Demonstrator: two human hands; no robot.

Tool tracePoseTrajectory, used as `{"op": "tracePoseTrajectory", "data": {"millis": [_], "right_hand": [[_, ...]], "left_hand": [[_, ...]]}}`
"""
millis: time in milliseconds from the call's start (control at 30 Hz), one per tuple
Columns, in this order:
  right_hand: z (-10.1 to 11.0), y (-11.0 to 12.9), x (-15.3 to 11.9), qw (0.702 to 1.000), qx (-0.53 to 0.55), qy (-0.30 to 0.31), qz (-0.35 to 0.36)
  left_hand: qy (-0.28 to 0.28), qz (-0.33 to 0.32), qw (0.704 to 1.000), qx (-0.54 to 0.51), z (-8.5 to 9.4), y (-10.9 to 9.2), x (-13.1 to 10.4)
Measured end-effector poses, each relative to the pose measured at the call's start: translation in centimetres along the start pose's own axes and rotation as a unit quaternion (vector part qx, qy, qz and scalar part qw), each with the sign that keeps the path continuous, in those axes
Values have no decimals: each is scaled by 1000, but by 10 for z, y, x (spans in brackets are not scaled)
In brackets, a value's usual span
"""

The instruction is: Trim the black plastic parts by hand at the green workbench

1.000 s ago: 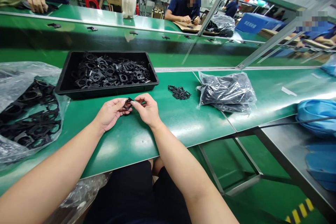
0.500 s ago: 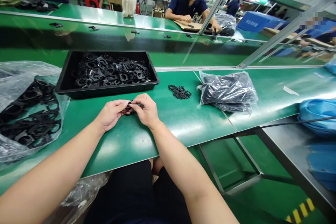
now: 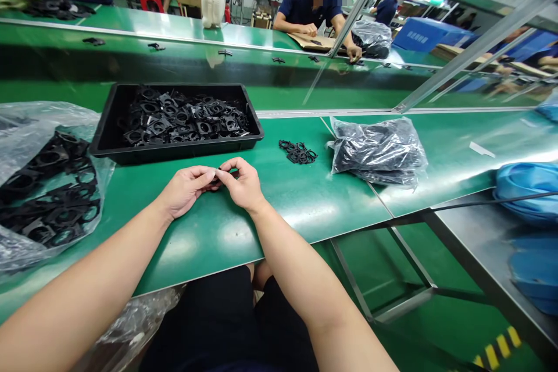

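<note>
My left hand (image 3: 188,189) and my right hand (image 3: 239,181) meet above the green bench, thumbs and fingertips pinched together. Between them is a small black plastic part (image 3: 217,172), mostly covered by the fingers, so its shape is hard to make out. Just beyond the hands stands a black tray (image 3: 183,151) heaped with black plastic pieces that have round holes (image 3: 187,117). To the right of my right hand lies a small pile of black rings (image 3: 299,152).
An open clear bag (image 3: 52,186) of black parts lies at left. A closed clear bag (image 3: 377,151) of black parts sits at right. Behind, small black parts (image 3: 225,53) are spaced along a green conveyor (image 3: 196,72); a co-worker (image 3: 311,9) sits across it. A metal post (image 3: 453,64) slants at right.
My fingers have closed further over the small black part, and less of it shows. Across the conveyor, the co-worker's hand has moved slightly down and left.
</note>
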State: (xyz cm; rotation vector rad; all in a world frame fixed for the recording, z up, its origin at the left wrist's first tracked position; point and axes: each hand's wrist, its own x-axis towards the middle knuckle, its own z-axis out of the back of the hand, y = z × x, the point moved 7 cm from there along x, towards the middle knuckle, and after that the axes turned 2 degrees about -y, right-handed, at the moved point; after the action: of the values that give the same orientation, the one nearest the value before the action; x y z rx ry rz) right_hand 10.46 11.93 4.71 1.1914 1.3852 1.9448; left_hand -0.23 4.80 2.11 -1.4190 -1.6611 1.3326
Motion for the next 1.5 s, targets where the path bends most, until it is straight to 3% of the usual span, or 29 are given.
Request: {"op": "tracePoseTrajectory", "data": {"millis": [67, 133, 233, 433, 767, 900, 1100, 1233, 1500], "right_hand": [[1, -8, 0, 997, 51, -23, -54], [4, -8, 1, 994, 75, -48, -57], [8, -2, 2, 996, 49, -69, -28], [6, 11, -1, 994, -73, -53, 60], [8, 17, -2, 988, -95, -64, 103], [8, 15, 0, 992, -77, -53, 83], [4, -8, 1, 996, 44, -55, -57], [-2, -17, 0, 989, 94, -27, -107], [1, -6, 2, 1000, 1, -18, -16]], "left_hand": [[0, 3, 1000, -8, -1, 1, 0], [-6, 2, 999, -32, -1, 0, 0], [-20, -12, 997, -71, 2, -3, 1], [-10, -40, 995, -89, 3, -6, 2], [-3, -45, 996, -79, 1, -5, 1], [0, -38, 996, -77, 1, -6, 0], [1, -25, 997, -72, 0, -5, 0], [2, -2, 998, -63, -1, -4, -1], [-27, 4, 999, -36, 2, -4, -1]]}}
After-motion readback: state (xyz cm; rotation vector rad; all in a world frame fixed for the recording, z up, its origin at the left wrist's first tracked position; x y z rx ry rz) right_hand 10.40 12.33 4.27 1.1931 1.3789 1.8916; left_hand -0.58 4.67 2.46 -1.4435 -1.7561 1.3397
